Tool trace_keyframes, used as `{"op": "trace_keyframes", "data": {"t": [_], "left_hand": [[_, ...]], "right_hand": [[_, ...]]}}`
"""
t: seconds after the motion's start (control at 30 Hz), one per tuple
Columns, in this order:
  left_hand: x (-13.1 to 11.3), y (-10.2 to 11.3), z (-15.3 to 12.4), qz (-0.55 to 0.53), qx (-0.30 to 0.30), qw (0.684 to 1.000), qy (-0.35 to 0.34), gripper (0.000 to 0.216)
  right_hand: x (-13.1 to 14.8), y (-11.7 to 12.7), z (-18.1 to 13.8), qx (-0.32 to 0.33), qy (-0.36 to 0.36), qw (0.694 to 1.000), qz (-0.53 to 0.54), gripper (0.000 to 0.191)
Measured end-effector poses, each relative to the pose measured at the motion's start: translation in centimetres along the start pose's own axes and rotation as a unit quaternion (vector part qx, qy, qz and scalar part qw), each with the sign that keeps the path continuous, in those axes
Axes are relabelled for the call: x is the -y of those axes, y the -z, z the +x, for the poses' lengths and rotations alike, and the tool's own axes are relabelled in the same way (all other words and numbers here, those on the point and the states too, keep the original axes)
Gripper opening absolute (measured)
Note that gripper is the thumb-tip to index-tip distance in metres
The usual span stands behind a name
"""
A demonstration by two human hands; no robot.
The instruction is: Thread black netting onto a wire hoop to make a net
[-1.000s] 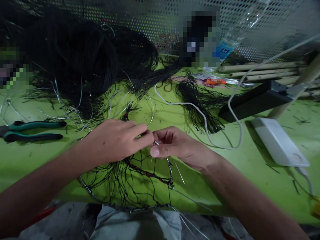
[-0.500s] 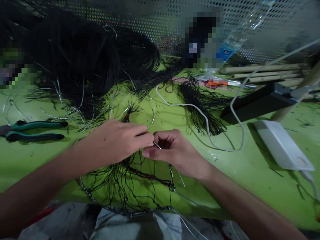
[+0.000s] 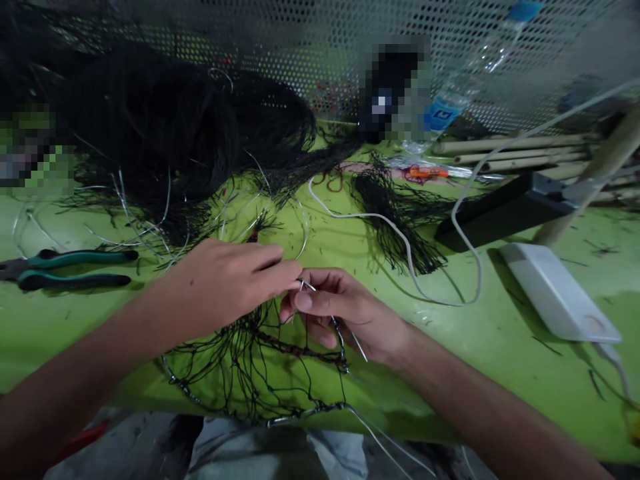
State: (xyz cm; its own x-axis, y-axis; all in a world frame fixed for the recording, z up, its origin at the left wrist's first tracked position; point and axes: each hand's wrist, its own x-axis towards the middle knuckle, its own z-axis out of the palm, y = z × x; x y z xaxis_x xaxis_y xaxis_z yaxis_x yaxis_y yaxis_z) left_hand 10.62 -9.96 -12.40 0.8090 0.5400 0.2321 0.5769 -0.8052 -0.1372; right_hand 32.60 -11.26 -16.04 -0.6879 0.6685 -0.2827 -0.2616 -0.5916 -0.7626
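My left hand [image 3: 240, 277] is closed, its fingertips pinching a thin silvery wire [image 3: 306, 284] at the rim of a black knotted net [image 3: 250, 363]. Facing it, my right hand [image 3: 345, 310] grips the same wire between thumb and fingers. A free wire end [image 3: 360, 348] sticks out below the right palm. The net hangs on a bent wire frame [image 3: 187, 392] at the table's front edge, with the mesh gathered under my left hand. Long loose wires [image 3: 380, 440] trail off the frame toward the lower right. My left fingertips are partly hidden.
Green-handled pliers [image 3: 75, 267] lie at left on the green table [image 3: 45, 333]. Behind are a heap of black netting [image 3: 150, 127] and loose wires. At right are a black box [image 3: 510, 210], a white power bank [image 3: 560, 290], a white cable [image 3: 407, 247], bamboo sticks [image 3: 520, 150] and a plastic bottle [image 3: 445, 113].
My right thumb has moved up onto the wire, and the fingers have curled beneath it, showing below the thumb. My left hand keeps its pinch, and the view has shifted slightly.
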Motion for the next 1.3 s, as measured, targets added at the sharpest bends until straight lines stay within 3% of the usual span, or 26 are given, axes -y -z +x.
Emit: {"op": "trace_keyframes", "data": {"t": [0.23,0.33,0.43,0.73,0.97,1.3], "left_hand": [[0.5,0.8,0.3,-0.195,0.062,0.978,0.029,0.028],[0.4,1.1,0.3,-0.236,0.044,0.97,0.044,0.031],[0.2,0.9,-0.1,-0.237,0.018,0.969,0.068,0.032],[-0.4,0.7,-0.2,-0.225,0.007,0.973,0.054,0.028],[-0.3,0.7,-0.1,-0.212,0.036,0.975,0.057,0.025],[-0.2,0.7,-0.1,-0.219,0.055,0.97,0.087,0.017]], "right_hand": [[0.2,-0.6,-0.4,-0.011,-0.006,1.0,-0.005,0.025],[0.4,-0.6,-0.4,-0.022,-0.014,0.999,-0.018,0.025],[0.5,-0.7,-0.4,-0.041,-0.023,0.998,-0.036,0.026],[0.1,-1.4,-0.6,-0.118,-0.011,0.985,-0.128,0.026],[-0.3,-0.9,-0.3,-0.052,-0.013,0.996,-0.067,0.022],[-0.3,-1.0,-0.3,-0.054,-0.02,0.994,-0.091,0.026]]}}
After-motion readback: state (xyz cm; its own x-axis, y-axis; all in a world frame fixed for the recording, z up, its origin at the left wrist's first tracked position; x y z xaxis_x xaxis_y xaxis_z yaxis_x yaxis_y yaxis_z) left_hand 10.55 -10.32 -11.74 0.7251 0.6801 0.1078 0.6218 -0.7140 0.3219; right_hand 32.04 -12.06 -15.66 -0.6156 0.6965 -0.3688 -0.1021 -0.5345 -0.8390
